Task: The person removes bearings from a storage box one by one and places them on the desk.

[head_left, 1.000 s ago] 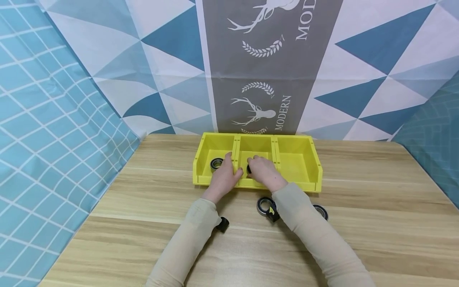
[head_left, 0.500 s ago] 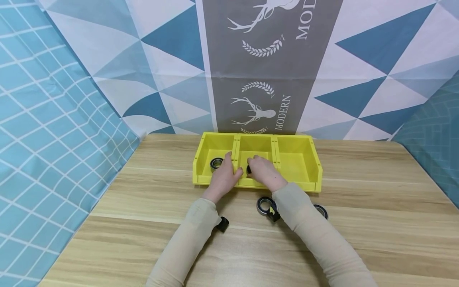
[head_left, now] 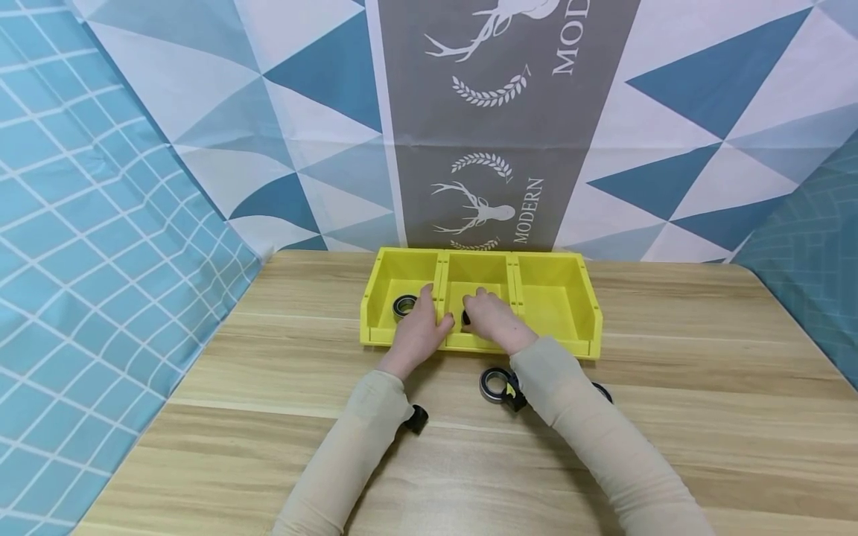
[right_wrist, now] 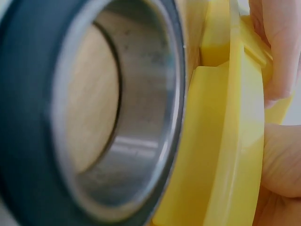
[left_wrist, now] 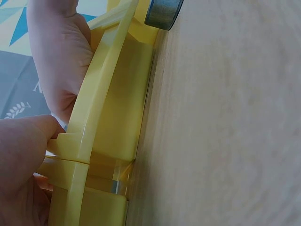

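A yellow three-compartment bin (head_left: 556, 298) stands at the back of the table. My left hand (head_left: 417, 331) straddles the divider between its left and middle compartments. The fingers lie on the left side and the thumb on the right, gripping the divider near the front lip. Beside those fingers, a ball bearing (head_left: 404, 305) lies in the left compartment. My right hand (head_left: 494, 320) reaches into the middle compartment and pinches a dark ring, seemingly another bearing (head_left: 465, 317), mostly hidden by the fingers. In the right wrist view, a bearing (right_wrist: 127, 136) on the table looms close to the camera.
One bearing (head_left: 492, 385) lies on the table in front of the bin, beside the black wrist camera (head_left: 515, 398). Another bearing (head_left: 605, 391) is partly hidden by the right sleeve. A patterned cloth wall (head_left: 496, 186) rises directly behind the bin.
The right forearm has shifted slightly to the right, covering more of the bearing beside it. Both hands stay almost in the same place, and the bin has not moved.
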`<state>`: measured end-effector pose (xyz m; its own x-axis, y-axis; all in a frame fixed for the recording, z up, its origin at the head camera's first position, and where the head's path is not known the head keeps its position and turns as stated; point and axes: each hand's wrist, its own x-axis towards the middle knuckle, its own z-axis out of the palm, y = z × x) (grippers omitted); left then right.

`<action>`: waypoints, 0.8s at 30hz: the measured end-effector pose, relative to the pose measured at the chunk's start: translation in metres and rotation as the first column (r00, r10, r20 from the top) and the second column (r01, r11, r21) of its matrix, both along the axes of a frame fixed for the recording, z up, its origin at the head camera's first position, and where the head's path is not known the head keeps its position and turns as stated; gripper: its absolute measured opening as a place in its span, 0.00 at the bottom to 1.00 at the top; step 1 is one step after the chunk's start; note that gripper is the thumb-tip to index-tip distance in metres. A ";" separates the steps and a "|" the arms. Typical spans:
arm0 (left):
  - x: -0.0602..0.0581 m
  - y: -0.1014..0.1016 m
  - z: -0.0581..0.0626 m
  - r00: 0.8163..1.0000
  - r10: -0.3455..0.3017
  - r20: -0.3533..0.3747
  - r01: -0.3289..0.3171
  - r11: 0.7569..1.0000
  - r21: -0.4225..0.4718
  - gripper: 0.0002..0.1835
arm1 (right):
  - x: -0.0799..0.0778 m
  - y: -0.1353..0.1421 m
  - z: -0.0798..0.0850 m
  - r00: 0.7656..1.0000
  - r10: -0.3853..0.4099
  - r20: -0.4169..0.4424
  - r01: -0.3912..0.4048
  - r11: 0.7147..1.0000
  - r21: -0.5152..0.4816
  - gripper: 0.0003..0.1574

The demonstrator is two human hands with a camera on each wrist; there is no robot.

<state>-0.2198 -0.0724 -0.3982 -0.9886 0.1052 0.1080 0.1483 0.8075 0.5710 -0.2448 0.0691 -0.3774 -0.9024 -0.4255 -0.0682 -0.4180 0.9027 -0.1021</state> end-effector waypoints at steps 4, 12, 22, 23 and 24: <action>0.001 0.000 0.001 1.000 -0.009 0.001 0.009 1.000 0.002 0.36 | 0.000 -0.001 0.000 1.000 -0.008 0.008 0.008 1.000 -0.006 0.25; 0.001 0.000 0.002 1.000 -0.005 0.001 0.005 1.000 0.001 0.36 | 0.000 -0.002 0.000 1.000 -0.014 0.007 0.014 0.999 -0.042 0.29; 0.000 -0.001 0.000 1.000 -0.006 -0.002 0.006 1.000 -0.001 0.36 | 0.000 0.000 -0.001 0.999 -0.004 -0.050 -0.002 0.993 -0.115 0.27; 0.000 -0.001 0.000 1.000 -0.005 0.001 0.005 1.000 -0.001 0.36 | 0.000 0.001 -0.001 0.999 -0.006 -0.044 0.000 0.992 -0.122 0.28; 0.000 -0.001 0.000 1.000 -0.005 0.003 0.005 1.000 0.001 0.36 | 0.000 0.001 -0.001 0.999 -0.006 -0.038 0.001 0.992 -0.129 0.28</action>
<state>-0.2200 -0.0729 -0.3979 -0.9884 0.1100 0.1048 0.1503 0.8063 0.5720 -0.2450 0.0701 -0.3779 -0.9049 -0.4250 0.0217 -0.4203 0.8847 -0.2014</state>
